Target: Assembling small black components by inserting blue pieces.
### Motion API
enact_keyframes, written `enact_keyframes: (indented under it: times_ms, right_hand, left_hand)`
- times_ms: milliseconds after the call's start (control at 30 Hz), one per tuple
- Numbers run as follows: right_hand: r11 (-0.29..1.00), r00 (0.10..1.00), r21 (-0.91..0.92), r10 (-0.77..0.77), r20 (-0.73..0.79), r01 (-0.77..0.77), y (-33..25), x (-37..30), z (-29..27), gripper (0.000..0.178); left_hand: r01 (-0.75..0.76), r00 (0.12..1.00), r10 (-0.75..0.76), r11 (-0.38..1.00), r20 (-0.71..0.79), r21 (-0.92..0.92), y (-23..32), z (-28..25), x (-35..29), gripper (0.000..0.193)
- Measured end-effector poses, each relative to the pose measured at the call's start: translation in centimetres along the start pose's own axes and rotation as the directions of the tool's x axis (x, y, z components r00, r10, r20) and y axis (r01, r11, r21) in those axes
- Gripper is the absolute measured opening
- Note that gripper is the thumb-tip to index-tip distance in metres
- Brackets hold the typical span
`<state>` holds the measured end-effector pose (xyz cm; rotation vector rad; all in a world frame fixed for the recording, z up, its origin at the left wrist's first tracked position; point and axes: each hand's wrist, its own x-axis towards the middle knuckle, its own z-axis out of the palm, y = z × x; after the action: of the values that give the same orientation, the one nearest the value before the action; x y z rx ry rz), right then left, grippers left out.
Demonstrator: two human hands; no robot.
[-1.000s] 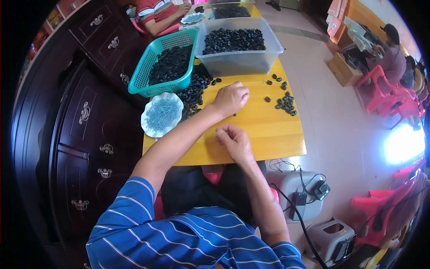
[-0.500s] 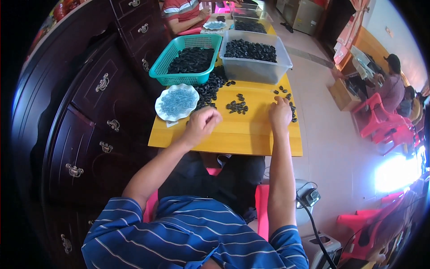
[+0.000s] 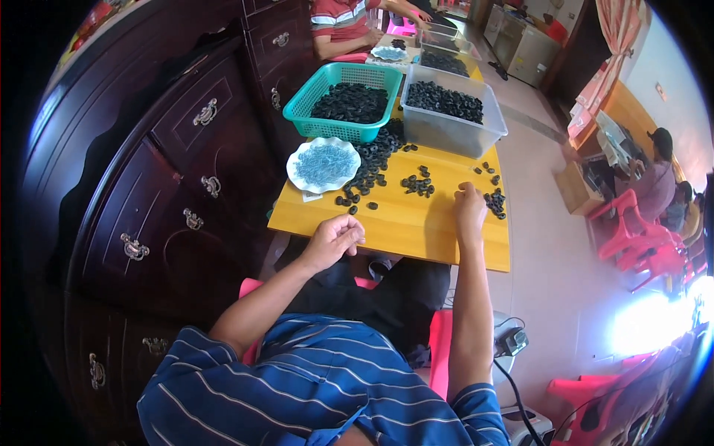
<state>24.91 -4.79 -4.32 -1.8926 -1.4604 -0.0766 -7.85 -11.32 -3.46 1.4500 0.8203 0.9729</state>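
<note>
My left hand (image 3: 335, 241) is closed, its fingers curled, at the near edge of the yellow table (image 3: 398, 234). Whatever it holds, if anything, is hidden. My right hand (image 3: 470, 213) has its fingers drawn together over the table's right side; what they may hold cannot be made out. Just right of it lies a cluster of small black ring-like pieces (image 3: 496, 204). Between my hands, farther back, sits another small group of black pieces (image 3: 418, 183). Loose black pieces (image 3: 372, 165) spread beside a white scalloped plate (image 3: 294, 177) of thin bluish-silver pins.
Behind the plate stands a green basket (image 3: 297, 119) of black pieces, with a clear plastic bin (image 3: 454, 137) of them to its right. Across the table sits a person in red (image 3: 343, 30). Dark drawers (image 3: 178, 149) line the left; pink chairs (image 3: 632, 230) stand right.
My left hand has drawn back from the loose pieces to the table's near edge. My right hand has shifted slightly left and nearer, off the right-hand cluster. The whole view has tilted and shifted.
</note>
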Motion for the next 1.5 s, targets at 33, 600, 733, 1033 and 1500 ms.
enact_keyframes:
  times_ms: [33,600,733,1033,1500]
  right_hand:
    - [1.0,1.0,0.001,-0.006,0.003,0.006,-1.2,-1.0,-0.5,0.012]
    - [0.085,0.627,0.654,-0.218,0.748,-0.752,-9.4,-14.4,-1.8,0.018]
    - [-0.058,0.609,0.637,-0.368,0.703,-0.769,-9.3,-14.5,-1.7,0.018]
    - [-0.048,0.598,0.617,-0.315,0.737,-0.786,-9.2,-14.8,-2.0,0.019]
    - [0.015,0.65,0.675,-0.255,0.716,-0.738,-9.3,-15.4,-1.6,0.016]
  left_hand:
    - [-0.006,1.0,0.006,1.0,0.001,0.002,-0.1,0.1,-0.1,0.015]
    - [-0.124,0.987,0.131,0.989,-0.094,0.08,1.3,3.0,-2.2,0.013]
    - [-0.112,0.986,0.123,0.989,-0.111,0.095,1.6,3.6,-1.6,0.013]
    - [-0.194,0.972,0.208,0.973,-0.111,0.123,0.7,4.1,-1.1,0.017]
    - [-0.156,0.977,0.178,0.972,-0.117,0.174,0.4,3.6,-2.1,0.016]
